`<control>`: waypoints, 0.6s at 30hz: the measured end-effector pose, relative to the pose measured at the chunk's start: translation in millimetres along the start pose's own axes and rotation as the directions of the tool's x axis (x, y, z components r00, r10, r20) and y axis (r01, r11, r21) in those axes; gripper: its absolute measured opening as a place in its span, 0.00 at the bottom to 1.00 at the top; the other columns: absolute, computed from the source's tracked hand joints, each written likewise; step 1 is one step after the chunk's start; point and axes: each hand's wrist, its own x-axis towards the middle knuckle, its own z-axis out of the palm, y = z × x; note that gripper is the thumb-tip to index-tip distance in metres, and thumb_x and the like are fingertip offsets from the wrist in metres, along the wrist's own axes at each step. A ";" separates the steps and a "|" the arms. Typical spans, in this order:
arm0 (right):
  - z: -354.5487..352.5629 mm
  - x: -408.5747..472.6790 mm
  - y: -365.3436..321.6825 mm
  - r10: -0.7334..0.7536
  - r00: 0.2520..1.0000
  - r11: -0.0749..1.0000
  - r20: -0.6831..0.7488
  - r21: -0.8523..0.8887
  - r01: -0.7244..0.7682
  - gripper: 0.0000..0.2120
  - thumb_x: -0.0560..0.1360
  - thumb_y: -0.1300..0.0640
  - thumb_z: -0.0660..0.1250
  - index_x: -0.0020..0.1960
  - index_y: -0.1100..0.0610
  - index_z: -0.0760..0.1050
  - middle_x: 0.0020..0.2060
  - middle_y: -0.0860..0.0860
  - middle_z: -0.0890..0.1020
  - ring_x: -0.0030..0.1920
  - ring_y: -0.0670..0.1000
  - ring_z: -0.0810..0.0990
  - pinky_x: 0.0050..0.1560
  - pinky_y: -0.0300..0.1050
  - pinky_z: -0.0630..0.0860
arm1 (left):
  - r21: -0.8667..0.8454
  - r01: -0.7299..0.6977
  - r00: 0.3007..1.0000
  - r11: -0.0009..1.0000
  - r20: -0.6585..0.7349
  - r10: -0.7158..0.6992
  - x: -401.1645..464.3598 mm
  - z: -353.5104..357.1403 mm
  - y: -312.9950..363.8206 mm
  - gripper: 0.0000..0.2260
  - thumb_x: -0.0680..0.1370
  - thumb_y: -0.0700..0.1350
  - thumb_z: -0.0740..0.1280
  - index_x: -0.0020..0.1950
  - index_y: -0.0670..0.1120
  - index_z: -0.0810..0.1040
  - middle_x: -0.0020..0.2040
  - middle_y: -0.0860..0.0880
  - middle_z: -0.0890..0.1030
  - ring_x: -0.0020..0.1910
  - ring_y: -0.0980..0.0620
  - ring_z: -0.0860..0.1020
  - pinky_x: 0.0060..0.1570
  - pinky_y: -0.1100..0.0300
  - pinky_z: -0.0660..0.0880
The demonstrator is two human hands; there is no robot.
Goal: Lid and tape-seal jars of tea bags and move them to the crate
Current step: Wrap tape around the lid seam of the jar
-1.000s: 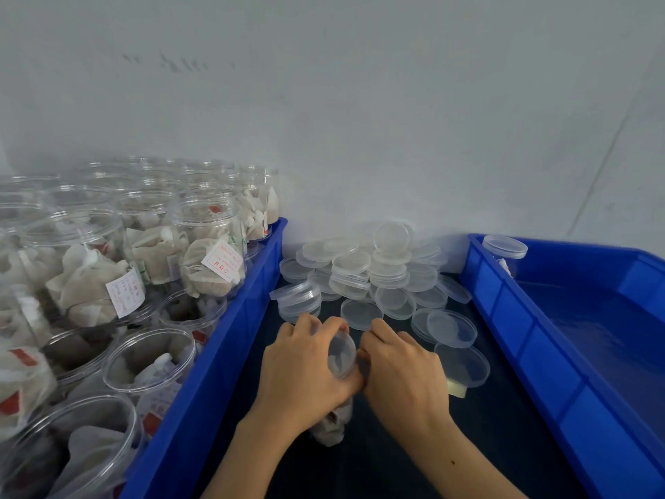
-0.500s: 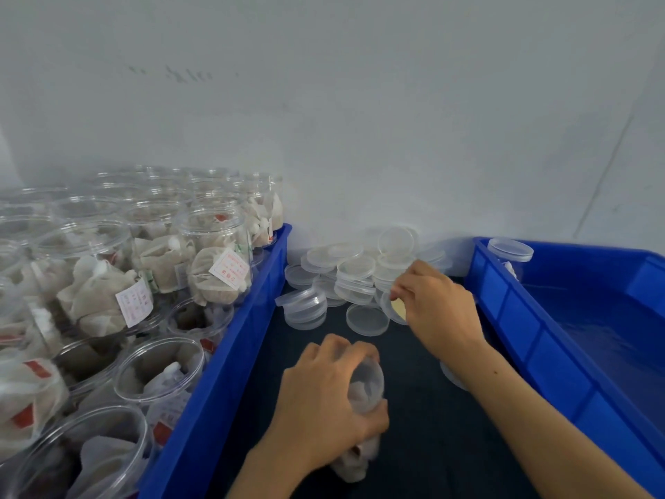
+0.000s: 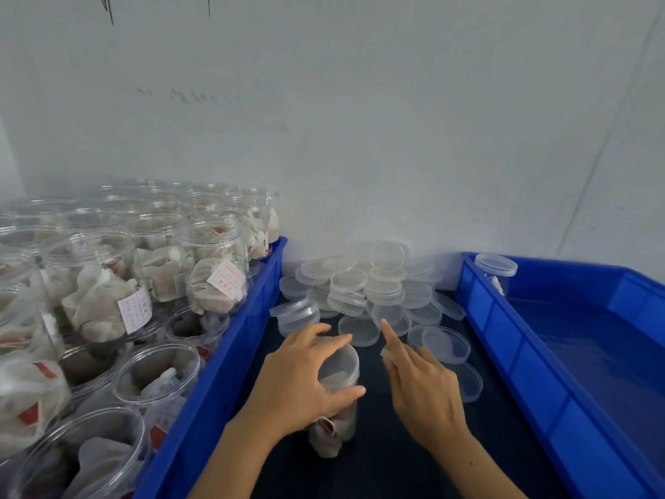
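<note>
The left hand [image 3: 298, 383] gripped the lidded jar [image 3: 336, 397] upright on the dark table [image 3: 396, 462]; the right hand [image 3: 421, 387], just beside, pinched a tape piece [image 3: 387, 353], forefinger straight; loose lids [image 3: 360, 286] lay beyond; blue crates [image 3: 511, 354] bounded both sides.

The middle of the jar [image 3: 336, 397] is covered by the left hand [image 3: 302, 387], so the lid's seating on its rim cannot be judged. A small pale piece [image 3: 387, 352] is pinched in the right hand [image 3: 424, 394], too small to identify. Left of the jar, the open jars [image 3: 108, 318] are cut off by the frame edge. Right of the jar, the blue crate [image 3: 539, 372] is cropped, and a lidded jar [image 3: 496, 270] is partly hidden behind its wall.
</note>
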 end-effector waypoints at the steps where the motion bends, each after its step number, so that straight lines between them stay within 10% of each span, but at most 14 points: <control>1: 4.3 -2.5 2.2 -0.009 1.000 1.000 -0.009 -0.023 0.009 0.23 0.70 0.58 0.75 0.64 0.58 0.78 0.35 0.44 0.82 0.29 0.47 0.75 0.19 0.39 0.69 | 0.000 0.059 0.998 0.998 -0.036 -0.058 -3.2 3.9 2.9 0.34 0.69 0.71 0.64 0.73 0.68 0.60 0.73 0.62 0.59 0.71 0.60 0.61 0.66 0.55 0.66; 7: 28.2 -26.7 8.8 -0.098 0.989 0.989 0.114 -0.098 0.110 0.16 0.57 0.62 0.80 0.42 0.50 0.82 0.49 0.44 0.85 0.33 0.46 0.78 0.25 0.37 0.72 | 0.076 0.343 0.928 0.936 -0.183 -0.325 -1.0 20.3 36.9 0.28 0.70 0.65 0.63 0.68 0.64 0.61 0.63 0.51 0.68 0.57 0.50 0.70 0.52 0.56 0.71; 12: 40.3 -39.1 -2.9 -0.044 0.983 0.997 0.178 0.068 0.033 0.24 0.61 0.63 0.76 0.56 0.52 0.82 0.47 0.44 0.85 0.32 0.47 0.78 0.28 0.38 0.70 | 0.113 0.379 0.913 0.918 -0.210 -0.351 12.4 22.7 41.7 0.22 0.73 0.64 0.63 0.65 0.60 0.65 0.61 0.51 0.72 0.56 0.50 0.71 0.45 0.60 0.71; 18: 58.6 -40.2 -9.1 0.154 0.951 0.981 0.269 0.069 -0.179 0.19 0.81 0.51 0.52 0.71 0.45 0.66 0.73 0.35 0.63 0.46 0.47 0.81 0.38 0.38 0.68 | 0.128 0.323 0.933 0.938 -0.212 -0.292 9.8 21.0 37.3 0.18 0.73 0.64 0.61 0.60 0.61 0.66 0.58 0.54 0.72 0.53 0.51 0.71 0.40 0.61 0.69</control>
